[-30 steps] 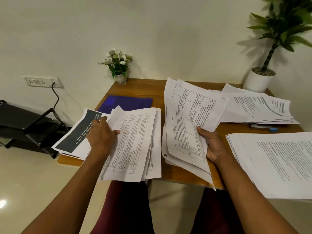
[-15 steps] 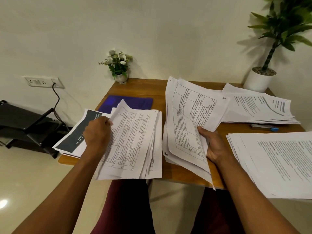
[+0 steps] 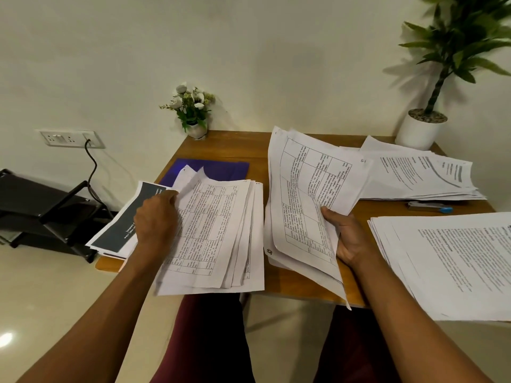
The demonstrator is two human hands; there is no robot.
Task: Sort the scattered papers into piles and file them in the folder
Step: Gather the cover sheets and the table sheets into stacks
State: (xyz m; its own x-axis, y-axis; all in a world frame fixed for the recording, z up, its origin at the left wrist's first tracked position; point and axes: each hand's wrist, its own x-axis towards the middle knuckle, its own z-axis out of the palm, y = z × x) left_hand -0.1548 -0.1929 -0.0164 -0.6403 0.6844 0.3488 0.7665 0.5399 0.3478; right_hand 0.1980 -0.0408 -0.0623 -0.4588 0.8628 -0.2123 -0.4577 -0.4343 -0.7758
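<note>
Folder — flat, behind held papers

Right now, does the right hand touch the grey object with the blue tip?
Apart. The head view shows bare wood of the table between the right hand, which grips a sheaf of papers, and the grey object with the blue tip.

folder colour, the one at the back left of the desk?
Dark blue, almost violet; the folder lies flat, partly under the papers. Head view, the only one.
</note>
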